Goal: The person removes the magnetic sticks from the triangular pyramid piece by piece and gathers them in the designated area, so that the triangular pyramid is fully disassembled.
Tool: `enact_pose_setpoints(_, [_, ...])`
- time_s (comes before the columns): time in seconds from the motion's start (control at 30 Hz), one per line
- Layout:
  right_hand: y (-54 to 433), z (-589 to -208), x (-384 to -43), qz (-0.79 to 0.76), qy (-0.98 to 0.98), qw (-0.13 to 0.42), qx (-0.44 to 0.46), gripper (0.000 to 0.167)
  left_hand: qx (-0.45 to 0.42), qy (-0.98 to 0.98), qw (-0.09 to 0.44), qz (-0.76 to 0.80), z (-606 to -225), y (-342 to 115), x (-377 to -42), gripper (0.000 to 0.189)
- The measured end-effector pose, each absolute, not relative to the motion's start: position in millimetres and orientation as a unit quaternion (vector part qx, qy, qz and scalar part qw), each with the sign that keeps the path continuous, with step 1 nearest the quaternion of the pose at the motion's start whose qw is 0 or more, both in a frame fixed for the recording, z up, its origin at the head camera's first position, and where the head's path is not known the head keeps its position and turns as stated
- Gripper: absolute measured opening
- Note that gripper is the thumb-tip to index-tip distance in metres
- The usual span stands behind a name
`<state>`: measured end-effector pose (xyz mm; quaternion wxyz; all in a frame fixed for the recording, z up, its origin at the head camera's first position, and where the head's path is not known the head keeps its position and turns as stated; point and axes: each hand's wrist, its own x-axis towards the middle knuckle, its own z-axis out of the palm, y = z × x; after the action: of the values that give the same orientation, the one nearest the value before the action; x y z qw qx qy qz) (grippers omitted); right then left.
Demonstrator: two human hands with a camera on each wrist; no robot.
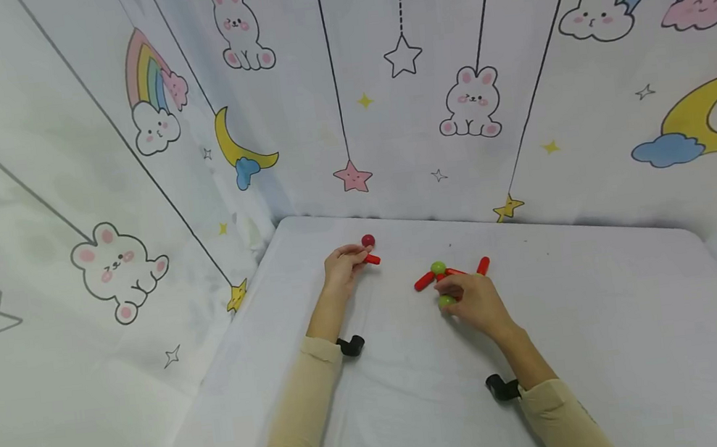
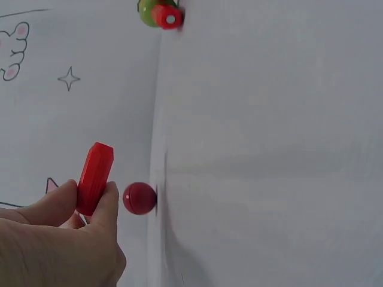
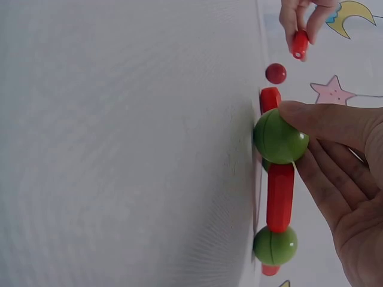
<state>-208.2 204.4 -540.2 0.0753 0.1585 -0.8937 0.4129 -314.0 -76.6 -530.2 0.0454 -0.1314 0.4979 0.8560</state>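
At the left, a black band end and a beige sleeve (image 1: 304, 397) lead up to the left hand (image 1: 342, 269), whose thumb and fingers pinch a short, bright red faceted stick (image 2: 96, 179) above the white cloth-covered table (image 1: 619, 327). Just beyond that stick, a glossy dark red ball (image 1: 368, 241) sits on the cloth near the far edge. Well to the right comes a cluster of similar pieces, its leftmost part a red stick lying aslant (image 1: 424, 281); next to it is a smooth, glossy light green ball (image 1: 438, 267), with more red showing around it. On the near side, the right hand (image 1: 475, 302) grips a second glossy green ball (image 3: 280, 136) with the thumb and fingers. The right wrist view shows a red faceted stick (image 3: 280, 197) running from about this ball to a third green ball (image 3: 275, 245); whether they are joined cannot be told. Rightmost in the cluster, another red stick (image 1: 483, 266) points up and away past the right hand.
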Motion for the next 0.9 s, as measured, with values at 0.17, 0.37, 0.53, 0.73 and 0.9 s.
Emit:
enact_pose_setpoints(0.17, [204, -538, -208, 0.417, -0.893, 0.073, 0.155, 0.038, -0.145, 0.502, 0.025, 0.852, -536, -87, -329, 0.039])
enact_pose_setpoints(0.37, [203, -539, -206, 0.421, -0.891, 0.073, 0.153, 0.039, -0.157, 0.510, 0.022, 0.846, -543, -98, -341, 0.052])
enact_pose_setpoints(0.53, [202, -539, -206, 0.420, -0.891, 0.074, 0.154, 0.039, -0.159, 0.514, 0.021, 0.843, -546, -104, -347, 0.051])
enact_pose_setpoints(0.73, [201, -537, -205, 0.421, -0.893, 0.066, 0.145, 0.039, -0.168, 0.504, 0.029, 0.847, -551, -107, -356, 0.051])
enact_pose_setpoints(0.9, [201, -538, -204, 0.416, -0.895, 0.067, 0.144, 0.039, -0.173, 0.514, 0.027, 0.840, -552, -109, -358, 0.051])
